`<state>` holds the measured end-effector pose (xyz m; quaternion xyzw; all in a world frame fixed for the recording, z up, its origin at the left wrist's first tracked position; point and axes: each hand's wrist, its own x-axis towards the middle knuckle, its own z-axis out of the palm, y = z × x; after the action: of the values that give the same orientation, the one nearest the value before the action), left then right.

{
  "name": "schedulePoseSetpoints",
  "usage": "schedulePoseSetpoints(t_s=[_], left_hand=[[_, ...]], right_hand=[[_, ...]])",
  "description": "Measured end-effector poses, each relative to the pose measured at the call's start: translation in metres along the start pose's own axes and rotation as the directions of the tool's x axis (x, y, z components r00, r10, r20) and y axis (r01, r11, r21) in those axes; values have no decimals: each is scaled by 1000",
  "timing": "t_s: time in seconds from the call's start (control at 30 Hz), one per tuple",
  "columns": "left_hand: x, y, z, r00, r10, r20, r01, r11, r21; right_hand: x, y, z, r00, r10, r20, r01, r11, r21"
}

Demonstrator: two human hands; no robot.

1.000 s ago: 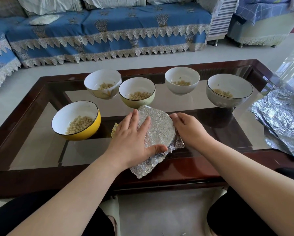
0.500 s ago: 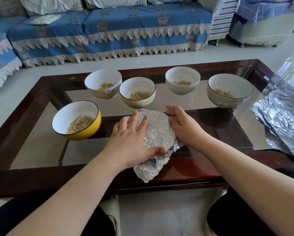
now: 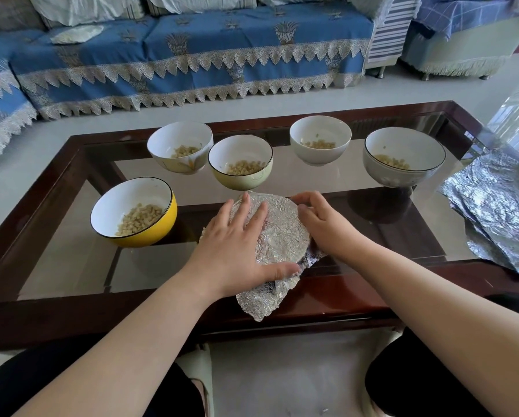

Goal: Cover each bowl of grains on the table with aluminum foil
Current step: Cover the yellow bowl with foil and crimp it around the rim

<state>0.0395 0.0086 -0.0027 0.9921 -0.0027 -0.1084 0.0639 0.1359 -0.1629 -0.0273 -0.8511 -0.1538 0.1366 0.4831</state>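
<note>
Foil-covered bowl point(image 3: 277, 233) on tabletop point(image 3: 357, 291): left hand point(image 3: 232, 246) pressed flat on top (fingers straight); right hand point(image 3: 320, 222) curled around far rim.

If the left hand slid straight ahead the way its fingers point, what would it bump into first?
Probably the green bowl. The left hand lies flat on the foil-covered bowl, fingers aimed up and slightly right; the green bowl sits just beyond, though depth is hard to judge.
</note>
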Motion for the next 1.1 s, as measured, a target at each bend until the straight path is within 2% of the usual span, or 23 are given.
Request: schedulePoseSetpoints(t_s=[0.1,0.2,0.3,0.4,0.57,0.73,0.9,1.1], left_hand=[[1,2,-1,1000,-7,19,7,1000,3],[1,2,-2,999,-8,37,8,1000,10],[1,0,-4,999,4,47,-4,1000,5],[2,-5,-3,999,23,48,-23,1000,-8],[3,-8,-1,998,32,47,-32,1000,-1],[4,-7,-1,999,33,41,-33,999,3],[4,-8,1,999,37,36,-37,999,5],[4,-8,0,999,35,35,-35,999,-6]], right_hand=[[-2,2,-8,993,89,79,-93,995,45],[-6,4,-15,963,158,219,-215,940,267],[-4,10,-26,902,137,410,-344,803,488],[-1,14,-35,862,108,495,-390,765,512],[-1,25,-33,847,61,527,-452,605,656],[-1,36,-29,853,32,521,-460,516,722],[-4,34,-25,870,-3,492,-421,516,746],[-2,35,-22,897,25,441,-362,613,702]])
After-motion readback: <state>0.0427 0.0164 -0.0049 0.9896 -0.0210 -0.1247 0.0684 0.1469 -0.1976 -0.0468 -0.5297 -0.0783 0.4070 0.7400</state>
